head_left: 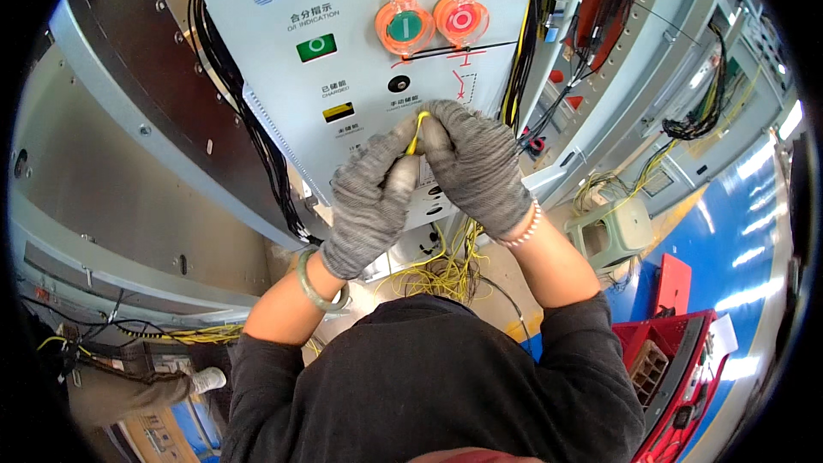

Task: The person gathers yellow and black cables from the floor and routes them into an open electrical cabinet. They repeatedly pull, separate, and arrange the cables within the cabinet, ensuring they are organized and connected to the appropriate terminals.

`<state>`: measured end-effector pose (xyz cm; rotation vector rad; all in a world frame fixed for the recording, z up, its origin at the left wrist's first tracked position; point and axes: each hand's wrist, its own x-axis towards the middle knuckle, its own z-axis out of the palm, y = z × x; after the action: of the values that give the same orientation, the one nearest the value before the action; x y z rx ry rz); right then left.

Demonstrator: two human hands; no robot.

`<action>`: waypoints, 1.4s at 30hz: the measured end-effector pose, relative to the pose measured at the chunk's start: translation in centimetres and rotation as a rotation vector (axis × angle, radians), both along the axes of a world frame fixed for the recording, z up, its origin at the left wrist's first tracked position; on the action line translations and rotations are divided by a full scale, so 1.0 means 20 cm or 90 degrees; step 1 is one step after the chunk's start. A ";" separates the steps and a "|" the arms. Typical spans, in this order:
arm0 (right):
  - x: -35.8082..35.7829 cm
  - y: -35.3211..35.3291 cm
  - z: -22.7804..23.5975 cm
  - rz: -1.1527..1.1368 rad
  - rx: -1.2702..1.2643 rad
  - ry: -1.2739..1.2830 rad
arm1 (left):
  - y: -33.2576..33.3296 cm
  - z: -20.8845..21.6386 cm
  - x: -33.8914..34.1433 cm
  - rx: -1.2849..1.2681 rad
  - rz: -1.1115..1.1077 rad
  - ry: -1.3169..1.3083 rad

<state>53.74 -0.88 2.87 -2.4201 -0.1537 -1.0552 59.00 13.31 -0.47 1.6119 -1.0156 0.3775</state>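
"Where's the yellow wire (417, 135)?"
"In front of the grey panel (274, 47), between my left hand (370, 197) and right hand (478, 163), fingers clamped on it."
"Any trick?"
"I'd keep both pinches close and light, to avoid kinking it."

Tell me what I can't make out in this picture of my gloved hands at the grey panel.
Head view: both ends of the yellow strand, hidden by the gloved left hand and right hand.
Head view: part of the grey panel's lower markings, behind those gloves.
Head view: where the tangled yellow wires run nearest you, behind your torso.
Head view: most of the person wearing the pale shoe, cut off by the dark left rim.
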 end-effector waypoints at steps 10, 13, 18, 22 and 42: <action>-0.16 0.08 -0.14 0.455 0.966 0.297 | 0.15 0.04 0.04 0.080 -0.050 -0.189; -0.17 0.16 -0.20 0.456 0.942 0.183 | 0.15 -0.02 0.00 0.071 -0.069 -0.181; -0.16 0.23 -0.15 0.304 0.870 0.051 | 0.11 -0.02 -0.01 0.043 -0.103 -0.163; -0.24 0.13 -0.04 0.246 0.923 0.040 | 0.15 -0.09 0.01 0.065 -0.174 -0.131; -0.06 -0.50 0.86 0.686 0.631 0.028 | 0.76 0.43 0.18 0.101 0.136 -0.161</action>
<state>52.51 -10.92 20.08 -1.1442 -0.6461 -0.3773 62.70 28.45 8.15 1.8564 -1.0866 0.6734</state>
